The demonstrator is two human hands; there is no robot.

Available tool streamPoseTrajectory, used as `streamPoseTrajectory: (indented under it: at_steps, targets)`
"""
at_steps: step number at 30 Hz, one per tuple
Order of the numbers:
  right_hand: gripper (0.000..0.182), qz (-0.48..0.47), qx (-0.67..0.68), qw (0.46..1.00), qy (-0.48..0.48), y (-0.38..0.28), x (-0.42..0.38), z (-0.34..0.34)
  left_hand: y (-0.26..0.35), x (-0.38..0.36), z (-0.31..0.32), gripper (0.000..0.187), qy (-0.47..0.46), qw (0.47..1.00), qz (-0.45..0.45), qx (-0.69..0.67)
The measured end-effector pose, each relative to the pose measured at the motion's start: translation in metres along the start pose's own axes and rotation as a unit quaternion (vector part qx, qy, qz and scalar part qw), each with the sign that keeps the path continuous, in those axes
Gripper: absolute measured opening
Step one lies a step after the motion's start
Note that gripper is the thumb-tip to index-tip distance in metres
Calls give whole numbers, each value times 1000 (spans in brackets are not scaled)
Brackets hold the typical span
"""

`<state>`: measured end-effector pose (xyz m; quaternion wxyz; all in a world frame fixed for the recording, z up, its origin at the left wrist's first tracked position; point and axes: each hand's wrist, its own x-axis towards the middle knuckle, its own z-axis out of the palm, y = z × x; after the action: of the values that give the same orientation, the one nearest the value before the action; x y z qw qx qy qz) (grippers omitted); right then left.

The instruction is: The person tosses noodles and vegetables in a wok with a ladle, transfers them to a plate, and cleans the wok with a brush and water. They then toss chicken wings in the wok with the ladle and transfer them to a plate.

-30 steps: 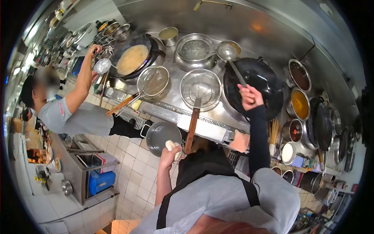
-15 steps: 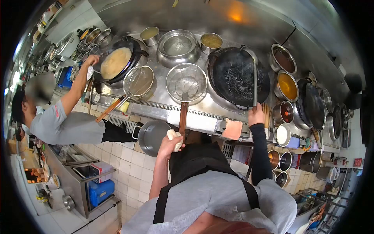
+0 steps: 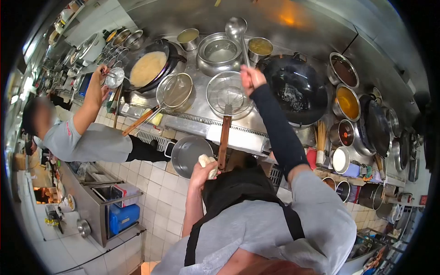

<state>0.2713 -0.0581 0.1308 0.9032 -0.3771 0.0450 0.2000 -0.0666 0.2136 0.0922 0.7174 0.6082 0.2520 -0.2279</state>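
Right hand (image 3: 250, 79) fingers clamp a ladle (image 3: 238, 31) by its handle, long axis running up and away to the bowl above the steel pot (image 3: 220, 49), black wok (image 3: 298, 87) just right; left hand (image 3: 205, 168) grips a pale cloth (image 3: 206, 161) by the strainer handle (image 3: 223, 142).

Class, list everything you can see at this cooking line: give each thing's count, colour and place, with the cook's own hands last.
wok: 1, black, right burner
second wok: 1, black, pale liquid, left burner
strainers: 2, steel, wooden handles, front ledge
pot: 1, steel, back centre
sauce bowls: several, steel, right side
co-worker: 1, grey shirt, left
ladle: 1, steel, in right hand
cloth: 1, pale, in left hand
right hand: raised over the strainers
left hand: near apron
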Motion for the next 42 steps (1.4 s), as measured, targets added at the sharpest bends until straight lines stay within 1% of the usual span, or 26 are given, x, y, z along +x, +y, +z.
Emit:
streamPoseTrajectory:
  at_steps: [2, 4, 7, 8, 11, 13, 14, 15, 17, 18, 19, 20, 22, 23, 24, 25, 26, 27, 28, 32, 34, 36, 38, 39, 41, 42]
  targets:
    - [29, 1, 77, 997, 2, -26, 42, 37, -3, -9, -6, 33, 18, 1000, 1, -7]
    - [25, 0, 137, 988, -72, -42, 97, 52, -8, -17, -10, 32, 35, 999, 5, -19]
    - [22, 51, 268, 960, -59, -66, 130, 90, -13, -26, -11, 31, 43, 999, -3, -19]
    - [20, 82, 313, 944, -65, -70, 129, 99, -17, -27, -12, 32, 43, 999, -7, -17]
    - [20, -2, 346, 914, -210, -33, 114, 81, -27, -30, -12, 33, 47, 998, -13, -26]
    - [34, -45, 345, 913, -214, -2, 52, 64, -22, -24, -12, 34, 49, 998, -15, -33]
    - [30, -8, 377, 901, -214, 9, 29, 49, -20, -20, -13, 34, 52, 998, -14, -38]
    - [30, 33, 427, 890, -154, 13, 12, 44, -20, -19, -13, 34, 57, 997, -17, -44]
    - [21, 5, 254, 967, -25, 19, 10, 21, -24, -19, -16, 34, 50, 997, -21, -51]
    - [19, 2, 131, 991, 39, 24, 19, 1, -24, -19, -16, 34, 48, 998, -28, -39]
    - [21, -60, -47, 990, 119, 29, 17, -15, -20, -15, -15, 34, 46, 998, -31, -27]
    - [24, -121, -222, 947, 196, 35, 8, -24, -15, -9, -15, 34, 43, 998, -32, -14]
    - [19, -137, -320, 913, 214, 57, -35, -49, -12, 1, -14, 34, 34, 999, -26, -7]
    - [25, -191, -468, 824, 256, 89, -48, -85, -9, 6, -12, 34, 30, 999, -21, -14]
    - [32, -253, -517, 781, 242, 108, -82, -87, -7, 13, -7, 34, 26, 999, -16, -23]
    - [41, -199, -601, 737, 238, 113, -133, -65, -6, 22, -2, 36, 1, 999, -14, -45]
    - [53, -159, -539, 800, 208, 133, -164, -63, -6, 30, 5, 37, -23, 997, -15, -67]
    - [62, -159, -590, 760, 221, 141, -197, -43, -4, 36, 12, 38, -45, 995, -16, -89]
    - [65, -132, -572, 786, 194, 153, -215, -46, 2, 43, 25, 40, -91, 985, -33, -142]
    - [63, -64, -646, 736, 194, 199, -241, -51, 2, 70, 74, 46, -243, 931, -87, -260]
    - [61, -144, -552, 812, 123, 251, -219, -105, -11, 89, 86, 46, -256, 930, -91, -246]
    - [42, -48, -559, 827, 30, 201, -243, -88, -26, 101, 99, 46, -221, 951, -79, -201]
    - [36, -153, -613, 774, -40, 167, -261, -124, -37, 113, 97, 45, -241, 950, -70, -186]
    - [35, -122, -653, 747, 34, 153, -267, -161, -40, 112, 101, 45, -189, 974, -45, -118]
    - [27, -115, -778, 555, 271, 118, -298, -260, -29, 101, 108, 48, -83, 995, -28, 48]
    - [23, -77, -797, 464, 378, 100, -314, -307, -33, 102, 105, 48, -79, 994, -19, 69]
